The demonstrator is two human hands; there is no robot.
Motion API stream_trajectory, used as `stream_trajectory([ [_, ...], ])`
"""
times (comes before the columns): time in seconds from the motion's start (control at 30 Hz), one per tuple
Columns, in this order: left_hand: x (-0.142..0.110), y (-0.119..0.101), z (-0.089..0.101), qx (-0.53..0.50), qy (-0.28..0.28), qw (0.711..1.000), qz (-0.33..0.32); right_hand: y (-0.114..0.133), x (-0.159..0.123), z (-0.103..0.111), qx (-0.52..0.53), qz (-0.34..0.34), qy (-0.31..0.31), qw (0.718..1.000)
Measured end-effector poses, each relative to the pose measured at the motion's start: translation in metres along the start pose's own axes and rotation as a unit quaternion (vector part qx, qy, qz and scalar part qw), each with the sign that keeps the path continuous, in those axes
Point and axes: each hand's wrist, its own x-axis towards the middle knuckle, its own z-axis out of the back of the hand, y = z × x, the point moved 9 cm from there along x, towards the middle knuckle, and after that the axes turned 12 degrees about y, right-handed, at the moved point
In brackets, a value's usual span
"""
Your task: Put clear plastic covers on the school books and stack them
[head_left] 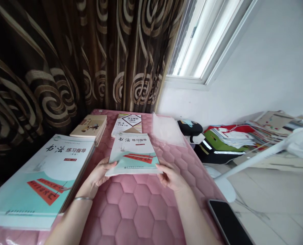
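Note:
A white and teal workbook (133,153) with red strips on its cover is held by its two near corners. My left hand (100,173) grips the left corner, thumb on top, and my right hand (172,176) grips the right one the same way. Beyond it, a white book with a dark diamond on its cover (127,123) lies partly covered from view. On the left rests a stack topped by a larger-looking workbook (46,163) with the same cover design. Behind that stack sits a pile of tan books (89,126).
Pink quilted padding (138,207) covers the surface. A translucent sheet (166,129) lies at the far right, and a phone (229,221) at the near right edge. Past that edge stand a white fan (258,154) and a green and black bag (217,144). A patterned curtain (110,51) hangs behind.

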Motion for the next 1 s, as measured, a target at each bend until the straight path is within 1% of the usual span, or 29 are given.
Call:
stream_trajectory([
  [0.1, 0.001, 0.000, -0.002, 0.017, 0.012, 1.000, 0.002, 0.005, -0.001, -0.003, -0.026, 0.010, 0.022, 0.999],
  [0.17, 0.000, -0.002, -0.009, 0.025, 0.023, 0.999, -0.005, 0.007, -0.003, -0.002, -0.052, 0.012, 0.035, 0.998],
  [0.2, 0.000, -0.004, -0.015, 0.029, 0.029, 0.999, -0.014, 0.007, -0.004, 0.001, -0.062, 0.016, 0.032, 0.997],
  [0.27, -0.004, -0.009, -0.029, 0.038, 0.046, 0.998, -0.037, 0.009, -0.007, 0.012, -0.061, 0.029, 0.002, 0.998],
  [0.33, -0.009, -0.014, -0.045, 0.047, 0.066, 0.995, -0.058, 0.008, -0.008, 0.023, -0.026, 0.043, -0.038, 0.998],
  [0.4, -0.015, -0.018, -0.056, 0.067, 0.065, 0.993, -0.071, 0.003, -0.008, 0.029, 0.016, 0.036, -0.062, 0.997],
  [0.43, -0.019, -0.019, -0.058, 0.086, 0.051, 0.992, -0.072, 0.001, -0.007, 0.031, 0.026, 0.028, -0.073, 0.997],
  [0.47, -0.023, -0.019, -0.057, 0.110, 0.025, 0.991, -0.073, -0.001, -0.006, 0.032, 0.027, 0.022, -0.084, 0.996],
  [0.53, -0.034, -0.021, -0.050, 0.162, -0.042, 0.983, -0.072, -0.001, -0.006, 0.032, 0.002, 0.022, -0.103, 0.994],
  [0.6, -0.046, -0.023, -0.039, 0.197, -0.104, 0.972, -0.071, 0.004, -0.005, 0.025, -0.046, 0.033, -0.105, 0.993],
  [0.67, -0.059, -0.028, -0.027, 0.207, -0.136, 0.967, -0.069, 0.009, -0.003, 0.010, -0.103, 0.040, -0.088, 0.990],
  [0.73, -0.073, -0.038, -0.014, 0.209, -0.143, 0.965, -0.062, 0.016, -0.001, -0.009, -0.159, 0.049, -0.082, 0.983],
  [0.8, -0.088, -0.054, 0.003, 0.224, -0.143, 0.963, -0.055, 0.025, 0.000, -0.033, -0.211, 0.076, -0.084, 0.971],
  [0.87, -0.107, -0.078, 0.021, 0.265, -0.159, 0.949, -0.052, 0.034, 0.003, -0.066, -0.258, 0.118, -0.080, 0.955],
  [0.9, -0.117, -0.091, 0.032, 0.298, -0.178, 0.937, -0.049, 0.036, 0.005, -0.085, -0.278, 0.140, -0.067, 0.948],
  [0.93, -0.128, -0.104, 0.042, 0.338, -0.205, 0.917, -0.046, 0.037, 0.008, -0.105, -0.292, 0.159, -0.055, 0.942],
  [1.0, -0.153, -0.131, 0.061, 0.431, -0.271, 0.860, -0.042, 0.031, 0.017, -0.144, -0.303, 0.183, -0.034, 0.935],
])
